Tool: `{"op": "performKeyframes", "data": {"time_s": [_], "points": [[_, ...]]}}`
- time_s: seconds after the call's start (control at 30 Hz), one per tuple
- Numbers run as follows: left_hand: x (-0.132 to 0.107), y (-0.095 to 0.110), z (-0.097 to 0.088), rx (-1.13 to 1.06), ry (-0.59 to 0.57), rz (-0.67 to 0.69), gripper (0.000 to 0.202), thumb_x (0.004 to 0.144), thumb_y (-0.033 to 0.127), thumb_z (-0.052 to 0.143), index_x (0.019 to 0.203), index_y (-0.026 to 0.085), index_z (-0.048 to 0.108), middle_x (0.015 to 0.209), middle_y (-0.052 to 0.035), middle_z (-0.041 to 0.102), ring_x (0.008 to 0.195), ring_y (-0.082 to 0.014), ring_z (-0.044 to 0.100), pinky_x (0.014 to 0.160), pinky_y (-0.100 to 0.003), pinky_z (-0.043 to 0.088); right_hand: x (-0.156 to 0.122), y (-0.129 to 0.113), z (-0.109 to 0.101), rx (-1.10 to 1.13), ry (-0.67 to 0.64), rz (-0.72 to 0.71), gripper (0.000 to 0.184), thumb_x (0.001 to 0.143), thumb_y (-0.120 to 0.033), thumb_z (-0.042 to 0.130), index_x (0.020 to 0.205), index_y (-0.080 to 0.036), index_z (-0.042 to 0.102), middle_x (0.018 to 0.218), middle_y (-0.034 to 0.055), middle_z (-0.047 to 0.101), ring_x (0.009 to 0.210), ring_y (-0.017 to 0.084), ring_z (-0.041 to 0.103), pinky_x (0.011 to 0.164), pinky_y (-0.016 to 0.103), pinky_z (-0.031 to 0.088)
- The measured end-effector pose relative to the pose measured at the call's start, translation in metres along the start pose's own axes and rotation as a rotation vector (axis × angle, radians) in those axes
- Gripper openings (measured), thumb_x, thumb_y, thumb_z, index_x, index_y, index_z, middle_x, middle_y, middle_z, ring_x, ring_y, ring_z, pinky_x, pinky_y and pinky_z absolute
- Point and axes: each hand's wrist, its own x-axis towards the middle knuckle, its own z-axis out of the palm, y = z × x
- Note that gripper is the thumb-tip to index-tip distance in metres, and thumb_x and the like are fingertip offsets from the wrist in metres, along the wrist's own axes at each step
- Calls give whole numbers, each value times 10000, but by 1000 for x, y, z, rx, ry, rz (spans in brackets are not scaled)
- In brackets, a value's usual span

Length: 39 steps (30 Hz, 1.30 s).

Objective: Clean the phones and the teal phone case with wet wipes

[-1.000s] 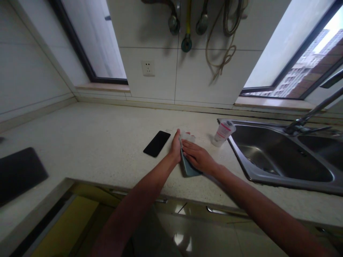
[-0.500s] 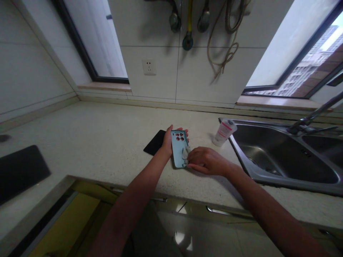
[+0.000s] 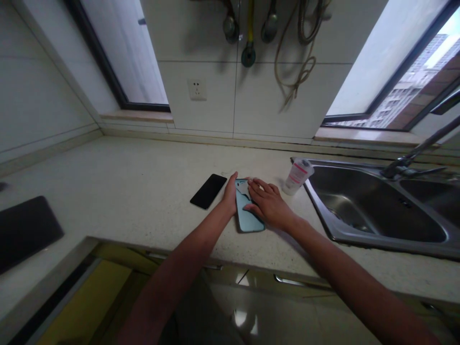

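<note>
A speckled cream stone counter (image 3: 118, 167) runs across the scene below a wall of large pale tiles (image 3: 201, 115). Set into the tiles at the far side is a white power socket (image 3: 197, 89), and above it hang metal valves (image 3: 247, 56), a yellow pipe (image 3: 250, 19) and a looped tan hose (image 3: 298, 62). A window stands to each side of the tiled section, and the right window (image 3: 402, 81) shows a tall apartment block outside. Below the near edge of the counter, a glossy tiled floor (image 3: 273, 311) catches the light.

At the right, a double steel sink (image 3: 373, 206) is set into the counter, with a slim metal faucet (image 3: 406, 160) rising behind it. A white tube (image 3: 297, 176) with a pink label stands tilted on the counter, just beside the sink's left rim. A black phone (image 3: 208, 191) lies face up, angled, near the middle of the counter. A dark flat pad (image 3: 25, 235) lies well apart at the left.

A pale blue phone case (image 3: 247, 213) lies flat between the black phone and the sink. The left hand (image 3: 230, 195) stands on its edge against the case's left side, fingers close together; whether it grips the case, I cannot tell. The right hand (image 3: 269, 205) rests open on top, fingers slightly spread, beside a crumpled pale cloth (image 3: 242, 188) on the case's far end.
</note>
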Motion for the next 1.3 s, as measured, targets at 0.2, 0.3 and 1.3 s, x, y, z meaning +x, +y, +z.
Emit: {"op": "performKeyframes", "data": {"time_s": [0.2,0.3,1.3], "points": [[-4,-7,5,9,-51,-22,491,993,466,389,1021,85,698,832,-161,747,916,-297,734,912,-416,550,7,-6,17,216,33,-55,635,1042,-509,374,1496,-72,451,1570,249,366,1523,357,249,1172,619,302],[-1,-13,4,45,-14,-13,520,997,478,371,1045,69,688,856,-186,746,892,-293,734,899,-412,548,9,-9,22,368,75,-136,625,1045,-469,386,1519,-62,413,1582,251,339,1541,322,214,1215,607,267],[12,14,-15,2,11,68,391,956,467,421,946,143,638,810,-136,732,654,-233,685,672,-371,542,-1,-13,-1,507,92,-338,183,976,-239,582,1006,-182,754,1042,118,702,972,215,643,875,372,529]]}}
